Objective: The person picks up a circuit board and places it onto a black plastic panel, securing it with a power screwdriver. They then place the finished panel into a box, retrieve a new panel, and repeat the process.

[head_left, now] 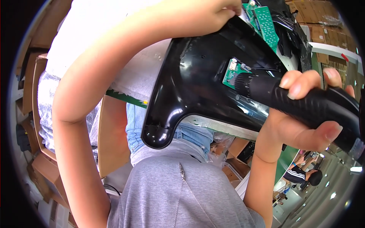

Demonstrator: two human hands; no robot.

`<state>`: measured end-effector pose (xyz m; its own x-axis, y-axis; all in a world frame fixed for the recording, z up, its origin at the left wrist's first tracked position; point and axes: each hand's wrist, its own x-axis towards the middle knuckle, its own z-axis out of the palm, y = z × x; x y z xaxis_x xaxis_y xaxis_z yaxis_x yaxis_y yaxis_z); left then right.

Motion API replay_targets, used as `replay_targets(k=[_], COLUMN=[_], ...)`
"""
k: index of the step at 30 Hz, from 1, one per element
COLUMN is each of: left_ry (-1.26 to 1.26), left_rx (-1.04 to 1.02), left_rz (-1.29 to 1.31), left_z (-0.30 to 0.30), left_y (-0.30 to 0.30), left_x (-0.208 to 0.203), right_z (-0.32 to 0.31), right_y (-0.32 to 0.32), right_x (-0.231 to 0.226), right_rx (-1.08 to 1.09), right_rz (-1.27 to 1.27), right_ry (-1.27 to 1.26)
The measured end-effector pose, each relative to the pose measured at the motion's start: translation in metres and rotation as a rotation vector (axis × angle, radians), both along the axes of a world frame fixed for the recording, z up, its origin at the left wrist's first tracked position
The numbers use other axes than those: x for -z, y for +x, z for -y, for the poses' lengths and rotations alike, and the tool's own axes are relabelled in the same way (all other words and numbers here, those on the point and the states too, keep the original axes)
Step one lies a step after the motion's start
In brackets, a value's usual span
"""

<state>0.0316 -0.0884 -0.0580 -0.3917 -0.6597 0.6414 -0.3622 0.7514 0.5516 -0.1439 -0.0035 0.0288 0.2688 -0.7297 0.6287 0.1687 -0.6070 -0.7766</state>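
Grey knit top (178, 197), worn by the person, fills the picture at 6 o'clock, nearest the lens; a thin chain hangs down its front.

Item 1. Glossy black plastic housing (201, 72), curved shell with a rounded foot at its lower end. Position: centre, running up toward 1 o'clock. It is held up close to the chest and tilted with its open side facing up, which appears to keep the inner parts reachable.

Item 2. Small green circuit board (232, 72), seated inside the housing at about 2 o'clock from centre. A larger green board (266, 22) sits near 12 o'clock at the shell's upper end.

Item 3. Black powered screwdriver (300, 102), ribbed barrel, entering from 3 o'clock. Its nose is right at the small board, evidently lined up on a fastening there.

Item 4. Right hand (300, 117), at 3 o'clock, fingers wrapped firmly round the screwdriver barrel.

Item 5. Left hand (224, 11), at 12 o'clock, forearm arching across from 9 o'clock. It is closed on the housing's upper edge, seemingly steadying it; the fingertips are cut off by the frame.

Surroundings: cardboard boxes (42, 167) at 8 o'clock; another person seated (304, 174) far off at 4 o'clock.
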Motion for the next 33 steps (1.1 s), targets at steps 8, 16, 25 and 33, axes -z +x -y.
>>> replay_targets(k=[8, 16, 25, 33], left_ry=[-0.133, -0.383, 0.362, 0.753], left_rx=[0.137, 0.191, -0.294, -0.154], left_rz=[-0.044, -0.006, 0.372, -0.062], left_z=[-0.009, 0.005, -0.039, -0.092], left_y=[0.007, 0.004, 0.028, 0.045], left_x=[-0.024, -0.015, -0.043, -0.021], right_z=[0.002, 0.017, -0.009, -0.122], right_y=[-0.034, -0.054, -0.122, -0.197], right_x=[-0.014, -0.012, -0.008, 0.009], right_rx=[0.092, 0.518, 0.510, 0.058], right_rz=[0.261, 0.337, 0.493, 0.584], right_ry=[0.079, 0.159, 0.211, 0.074])
